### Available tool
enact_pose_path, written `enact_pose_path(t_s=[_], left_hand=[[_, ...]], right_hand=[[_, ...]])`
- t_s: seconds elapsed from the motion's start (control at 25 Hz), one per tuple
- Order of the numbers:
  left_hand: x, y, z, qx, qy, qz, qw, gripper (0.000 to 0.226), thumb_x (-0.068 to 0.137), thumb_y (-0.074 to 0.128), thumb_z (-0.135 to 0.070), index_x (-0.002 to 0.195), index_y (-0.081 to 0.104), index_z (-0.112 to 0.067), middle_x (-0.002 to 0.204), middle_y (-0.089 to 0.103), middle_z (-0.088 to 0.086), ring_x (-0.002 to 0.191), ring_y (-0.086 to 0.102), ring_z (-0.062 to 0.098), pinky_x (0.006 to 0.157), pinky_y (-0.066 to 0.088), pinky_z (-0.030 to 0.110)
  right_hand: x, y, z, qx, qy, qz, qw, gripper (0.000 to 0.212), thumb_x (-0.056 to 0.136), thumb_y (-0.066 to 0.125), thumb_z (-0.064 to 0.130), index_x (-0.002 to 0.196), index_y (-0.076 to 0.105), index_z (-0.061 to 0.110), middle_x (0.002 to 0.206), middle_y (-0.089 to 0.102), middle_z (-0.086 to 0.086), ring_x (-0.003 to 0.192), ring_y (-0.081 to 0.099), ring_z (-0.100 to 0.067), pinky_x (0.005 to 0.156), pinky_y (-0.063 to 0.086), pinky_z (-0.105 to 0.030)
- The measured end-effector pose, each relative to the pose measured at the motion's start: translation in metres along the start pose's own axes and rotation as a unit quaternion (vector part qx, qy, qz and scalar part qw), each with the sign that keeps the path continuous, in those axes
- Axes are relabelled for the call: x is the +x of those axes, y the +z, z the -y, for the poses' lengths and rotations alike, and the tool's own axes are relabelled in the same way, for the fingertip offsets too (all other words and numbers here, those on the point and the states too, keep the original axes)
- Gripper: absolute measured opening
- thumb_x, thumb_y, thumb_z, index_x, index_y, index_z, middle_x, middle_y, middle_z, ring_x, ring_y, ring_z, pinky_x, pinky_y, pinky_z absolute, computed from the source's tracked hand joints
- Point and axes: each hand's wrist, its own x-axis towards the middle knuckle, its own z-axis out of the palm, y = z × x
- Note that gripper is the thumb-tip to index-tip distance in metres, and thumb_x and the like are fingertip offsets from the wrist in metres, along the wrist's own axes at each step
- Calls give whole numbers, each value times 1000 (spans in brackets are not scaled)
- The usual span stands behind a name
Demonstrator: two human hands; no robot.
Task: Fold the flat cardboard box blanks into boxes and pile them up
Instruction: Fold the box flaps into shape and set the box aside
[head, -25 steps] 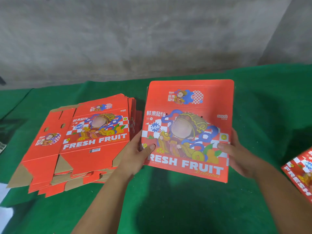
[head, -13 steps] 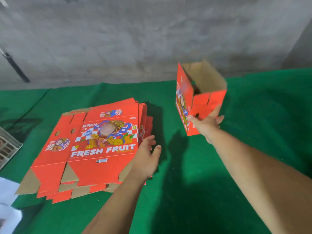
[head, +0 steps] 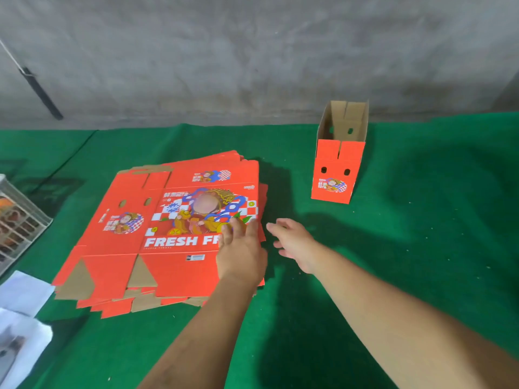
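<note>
Left hand (head: 241,248) laid flat, fingers straight, on the near right corner of the top blank of the stack of flat blanks (head: 168,228); nothing gripped. Right hand (head: 292,242) just right of the stack, above the green desk (head: 421,248), fingers loosely spread, holding nothing, apart from the cardboard. Stack lying left of centre, red printed faces up, brown flaps showing at the near edge. Folded box (head: 338,164) standing upright at the far right, top open, brown inside visible, well apart from both hands. Wire crate (head: 19,220) at the far left edge; white paper (head: 22,318) near left. Grey wall (head: 252,51) behind.
</note>
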Motion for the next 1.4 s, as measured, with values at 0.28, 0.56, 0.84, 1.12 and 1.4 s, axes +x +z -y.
enact_pose_path(t_s=[0.28, 0.56, 0.84, 1.12, 1.4], left_hand=[[-43, 0, -19, -241, 156, -38, 957, 44, 95, 53, -37, 137, 56, -26, 121, 70, 1, 109, 66, 28, 86, 54, 43], [-37, -9, 59, -221, -128, -148, 955, 71, 103, 47, -50, 160, 29, -11, 158, 41, 22, 141, 38, 46, 119, 25, 49], [-50, -13, 19, -403, -35, -87, 911, 79, 87, 43, -78, 140, 52, -20, 139, 60, 5, 132, 53, 28, 114, 40, 52], [-81, 16, -24, -482, 13, 94, 871, 81, 89, 21, -88, 142, 57, -39, 140, 64, -2, 136, 54, 22, 120, 34, 54], [-89, 7, -20, -563, -36, 175, 807, 69, 84, 20, -86, 109, 76, -53, 111, 76, -20, 101, 71, -4, 94, 48, 30]], right_hand=[[-33, -39, -10, 197, -8, -109, 974, 23, 94, 57, -4, 103, 74, 7, 88, 77, -19, 68, 73, -30, 70, 62, -45], [-101, -157, -62, 212, -21, -187, 959, 26, 93, 62, 4, 119, 68, 2, 114, 72, -28, 94, 71, -38, 92, 55, -60], [-135, -188, -70, 158, -5, -258, 953, 29, 94, 65, 49, 104, 65, 22, 83, 79, -7, 68, 78, -26, 60, 64, -45], [-147, -166, -103, 53, -158, -234, 958, 36, 101, 60, 50, 131, 60, 32, 121, 73, -2, 109, 72, -25, 99, 55, -56], [-155, -174, -102, 57, -39, -247, 967, 44, 97, 68, 42, 127, 44, 21, 113, 71, -15, 91, 74, -26, 74, 60, -43]])
